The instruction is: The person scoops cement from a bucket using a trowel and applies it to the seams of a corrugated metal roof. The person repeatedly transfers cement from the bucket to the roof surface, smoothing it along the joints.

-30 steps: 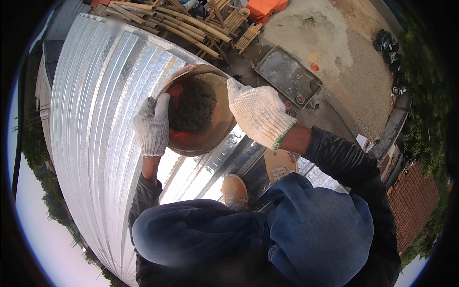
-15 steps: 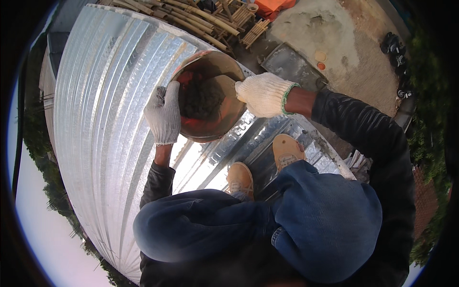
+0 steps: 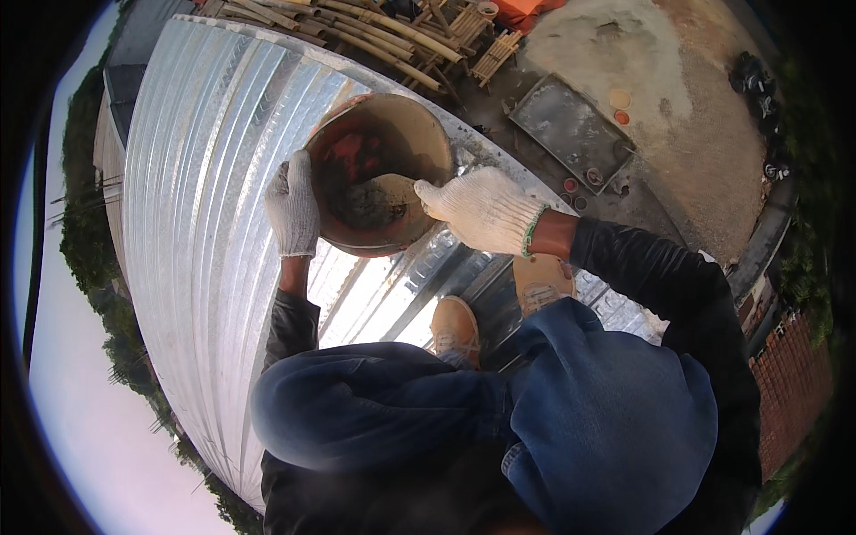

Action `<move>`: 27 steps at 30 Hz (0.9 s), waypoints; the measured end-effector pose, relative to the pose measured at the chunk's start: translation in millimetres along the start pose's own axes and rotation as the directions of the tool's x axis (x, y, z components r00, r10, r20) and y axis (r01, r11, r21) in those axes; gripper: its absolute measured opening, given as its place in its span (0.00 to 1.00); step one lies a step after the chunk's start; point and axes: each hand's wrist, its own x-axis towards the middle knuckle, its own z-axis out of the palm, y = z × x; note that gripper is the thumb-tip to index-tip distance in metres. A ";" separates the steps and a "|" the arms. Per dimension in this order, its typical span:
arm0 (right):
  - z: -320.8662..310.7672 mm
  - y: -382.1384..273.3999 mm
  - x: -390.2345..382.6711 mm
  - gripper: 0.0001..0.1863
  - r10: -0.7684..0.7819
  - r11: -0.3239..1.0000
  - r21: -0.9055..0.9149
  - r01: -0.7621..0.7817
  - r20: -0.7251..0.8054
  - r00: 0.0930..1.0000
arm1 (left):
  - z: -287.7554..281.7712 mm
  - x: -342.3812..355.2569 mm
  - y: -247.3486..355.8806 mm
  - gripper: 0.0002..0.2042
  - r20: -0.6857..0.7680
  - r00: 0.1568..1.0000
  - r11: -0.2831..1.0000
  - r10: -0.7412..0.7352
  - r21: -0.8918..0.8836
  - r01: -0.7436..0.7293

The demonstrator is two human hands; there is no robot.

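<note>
My left hand (image 3: 292, 205), in a white knitted glove, grips the left rim of a round bucket (image 3: 423, 134), thumb over the edge. Wet grey mortar (image 3: 361, 203) lies low in the bucket, and reddish patches show on its inner wall. In its matching glove, my right hand (image 3: 481, 209) is closed at the bucket's right side around a trowel, whose handle the fingers hide. The trowel's pale, rounded blade (image 3: 398, 189) reaches down into the bucket at the mortar. The bucket is tilted, its mouth facing me.
Ribbed metal roofing sheets (image 3: 205, 178) spread under and left of me, with my tan shoes (image 3: 456, 325) on them. Beyond the roof edge, far below, are bamboo poles (image 3: 374, 40), a rectangular mixing tray (image 3: 571, 120), sand (image 3: 713, 169) and an orange tarp (image 3: 526, 11).
My right hand has moved slightly down and right, and the trowel blade sits lower in the bucket. The bucket has shifted a little left; the mortar looks spread differently.
</note>
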 end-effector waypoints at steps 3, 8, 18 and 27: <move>-33.4 -6.8 9.1 0.29 0.033 0.969 -0.239 -0.057 -0.106 0.994 | -8.4 2.0 -3.9 0.23 0.015 1.000 1.000 -0.016 -0.006 0.016; -25.8 15.4 54.2 0.27 0.044 0.963 -0.259 -0.072 -0.114 0.992 | 2.8 2.1 1.0 0.23 0.020 0.999 0.996 -0.050 -0.075 0.051; -2.0 12.3 19.0 0.25 -0.132 0.976 -0.156 0.151 0.128 0.983 | -7.8 11.6 -2.2 0.22 0.168 0.986 0.999 -0.002 0.042 -0.006; 22.0 4.4 18.1 0.35 0.035 0.972 -0.228 -0.059 -0.108 0.994 | 1.2 14.5 9.7 0.23 0.145 0.989 0.998 -0.019 0.067 0.009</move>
